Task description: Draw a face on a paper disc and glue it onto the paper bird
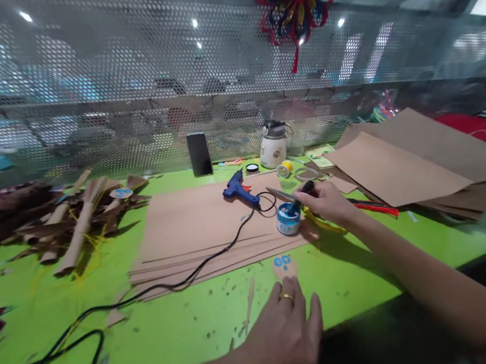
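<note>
Watching the head view, my only one. Right hand [324,203] closed around what I judge a brush [304,194], its tip end at the mouth of the blue jar [288,221], by the near right corner of the paper stack [193,219]. Left hand [280,326] open, fingertips touching a blue-marked cutout [284,264] between the stack and the table's [167,339] near edge. My judgement: wipe excess against the rim, keep the cutout steady, press lightly.

left hand [281,332] palm down, fingers [286,295] pointing forward; right arm [418,254] outstretched, right hand [330,201] pinching.
</note>
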Motion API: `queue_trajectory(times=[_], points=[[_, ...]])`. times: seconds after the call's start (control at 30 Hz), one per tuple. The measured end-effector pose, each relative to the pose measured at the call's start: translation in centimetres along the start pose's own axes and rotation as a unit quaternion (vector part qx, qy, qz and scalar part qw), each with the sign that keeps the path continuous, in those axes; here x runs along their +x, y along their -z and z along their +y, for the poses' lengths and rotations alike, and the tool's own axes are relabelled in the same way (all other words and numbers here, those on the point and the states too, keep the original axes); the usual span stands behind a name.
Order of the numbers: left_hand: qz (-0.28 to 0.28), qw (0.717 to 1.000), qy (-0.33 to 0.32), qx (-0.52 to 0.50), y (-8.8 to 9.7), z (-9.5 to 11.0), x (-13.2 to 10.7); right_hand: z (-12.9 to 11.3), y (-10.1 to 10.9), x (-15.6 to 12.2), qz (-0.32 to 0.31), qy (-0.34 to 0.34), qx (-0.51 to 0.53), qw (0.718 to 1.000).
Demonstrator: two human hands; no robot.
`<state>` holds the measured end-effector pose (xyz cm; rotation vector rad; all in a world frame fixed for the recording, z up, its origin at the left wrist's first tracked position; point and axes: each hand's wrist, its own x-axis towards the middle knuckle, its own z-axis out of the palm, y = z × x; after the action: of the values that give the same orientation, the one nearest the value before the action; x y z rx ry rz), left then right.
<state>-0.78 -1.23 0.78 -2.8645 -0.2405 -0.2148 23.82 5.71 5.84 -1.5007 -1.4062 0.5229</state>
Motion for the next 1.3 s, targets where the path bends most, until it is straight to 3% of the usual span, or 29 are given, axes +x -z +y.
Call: queue_trajectory(times=[0.17, 0.47, 0.7, 0.83, 0.97, 1.1, 1.23, 1.3], points=[[0.048, 0.998, 0.031, -0.008, -0.9, 0.2, 0.0, 0.7, 0.2, 0.1, 0.050, 0.013, 0.041, 0.998], [0.073, 0.996, 0.053, -0.018, -1.1, 0.1, -0.1, 1.6, -0.4, -0.1, 0.018, 0.030, 0.002, 0.999], [0.148, 0.987, 0.055, 0.007, -1.8, 0.1, -0.1, 1.4, -0.7, -0.1, 0.014, 0.004, 0.007, 1.000], [0.162, 0.985, 0.041, 0.038, -2.0, 0.1, 0.0, 1.0, -0.5, -0.4, 0.025, 0.026, 0.001, 0.999], [0.182, 0.981, 0.048, 0.046, -2.2, 0.0, 0.2, 1.0, -0.6, -0.6, -0.016, 0.022, 0.002, 1.000], [0.177, 0.982, 0.046, 0.042, -2.1, -0.1, 0.3, 1.3, -0.7, -0.5, 0.012, 0.017, 0.016, 1.000], [0.183, 0.981, 0.048, 0.042, -2.1, 0.0, 0.2, 1.0, -0.4, -0.6, -0.008, 0.023, 0.002, 1.000], [0.188, 0.980, 0.053, 0.039, -2.2, 0.1, 0.2, 0.6, 0.0, -0.7, 0.025, 0.021, 0.030, 0.999]])
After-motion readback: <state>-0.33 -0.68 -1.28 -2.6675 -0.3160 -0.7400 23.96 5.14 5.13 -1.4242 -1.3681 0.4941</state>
